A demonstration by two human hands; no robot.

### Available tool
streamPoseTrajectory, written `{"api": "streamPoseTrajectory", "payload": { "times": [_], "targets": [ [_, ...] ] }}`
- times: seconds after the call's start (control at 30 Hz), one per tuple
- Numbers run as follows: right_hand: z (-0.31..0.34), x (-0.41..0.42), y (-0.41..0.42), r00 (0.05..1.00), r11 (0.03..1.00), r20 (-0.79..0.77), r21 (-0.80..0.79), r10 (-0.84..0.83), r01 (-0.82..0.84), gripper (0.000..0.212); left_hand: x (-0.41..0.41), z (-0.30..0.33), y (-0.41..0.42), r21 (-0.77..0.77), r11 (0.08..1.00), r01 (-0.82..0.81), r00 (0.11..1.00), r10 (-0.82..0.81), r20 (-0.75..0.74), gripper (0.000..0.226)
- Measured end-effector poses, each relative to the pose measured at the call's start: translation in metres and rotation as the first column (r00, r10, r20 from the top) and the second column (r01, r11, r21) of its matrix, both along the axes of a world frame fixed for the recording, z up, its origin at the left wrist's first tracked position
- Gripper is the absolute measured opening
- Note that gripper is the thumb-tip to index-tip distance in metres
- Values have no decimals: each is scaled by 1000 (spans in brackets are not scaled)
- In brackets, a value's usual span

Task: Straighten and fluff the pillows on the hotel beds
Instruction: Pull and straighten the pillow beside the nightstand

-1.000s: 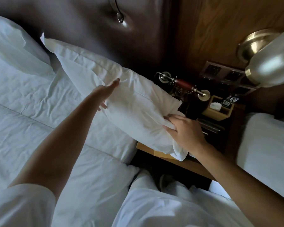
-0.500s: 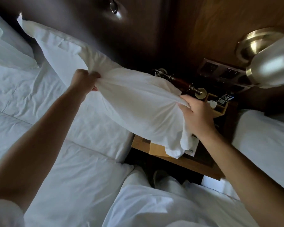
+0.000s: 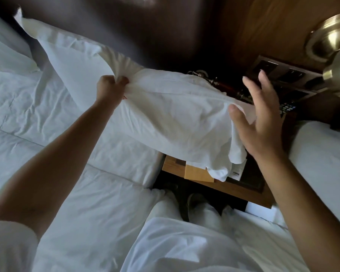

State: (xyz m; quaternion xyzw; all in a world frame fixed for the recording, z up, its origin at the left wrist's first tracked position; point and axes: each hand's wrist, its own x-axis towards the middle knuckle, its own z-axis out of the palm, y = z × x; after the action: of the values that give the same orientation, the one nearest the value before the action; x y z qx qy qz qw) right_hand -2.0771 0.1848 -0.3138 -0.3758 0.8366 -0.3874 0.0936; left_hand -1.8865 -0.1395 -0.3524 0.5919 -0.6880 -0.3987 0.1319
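A white pillow (image 3: 165,114) is lifted off the left bed and lies slantwise, its far corner up by the dark headboard and its loose case end hanging over the nightstand. My left hand (image 3: 111,89) is clenched on a bunch of the pillow's fabric along its upper edge. Beside the pillow's right end my right hand (image 3: 261,122) has its fingers spread, the thumb touching the case and nothing gripped. A second white pillow (image 3: 6,54) rests at the far left against the headboard.
The left bed (image 3: 47,134) has a wrinkled white sheet. Between the beds stands a wooden nightstand (image 3: 214,181) with papers, a remote (image 3: 287,107) and a brass fixture. A brass lamp (image 3: 330,38) hangs at the upper right. A second bed (image 3: 322,160) lies to the right.
My right hand has let go of the pillow's right end and spread its fingers. My left hand keeps its clenched grip on the top edge, and the pillow stays lifted.
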Motion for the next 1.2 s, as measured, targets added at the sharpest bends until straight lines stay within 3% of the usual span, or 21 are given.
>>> {"api": "streamPoseTrajectory", "payload": {
  "times": [0.07,0.2,0.43,0.57,0.77,1.2],
  "targets": [
    [-11,10,-5,999,998,34,50,-31,29,70,-5,-4,-1,11,1000,4,999,-3,-32,35],
    [-49,32,-2,998,985,-55,171,26,-16,73,-13,-4,-1,9,1000,-15,995,15,-101,35],
    [-65,37,2,974,986,169,97,-152,137,79,-41,-4,-10,-51,993,109,978,-116,-172,39],
    [-71,46,-2,960,972,179,136,-217,194,81,-43,-11,-19,-62,988,144,974,-153,-167,45],
    [-78,57,-25,939,969,238,64,-248,239,72,-43,-8,-43,-27,987,156,963,-159,-218,49],
    [-100,63,-100,972,981,135,44,-192,188,60,-21,-10,-108,-50,989,139,964,-146,-220,48]
  ]
}}
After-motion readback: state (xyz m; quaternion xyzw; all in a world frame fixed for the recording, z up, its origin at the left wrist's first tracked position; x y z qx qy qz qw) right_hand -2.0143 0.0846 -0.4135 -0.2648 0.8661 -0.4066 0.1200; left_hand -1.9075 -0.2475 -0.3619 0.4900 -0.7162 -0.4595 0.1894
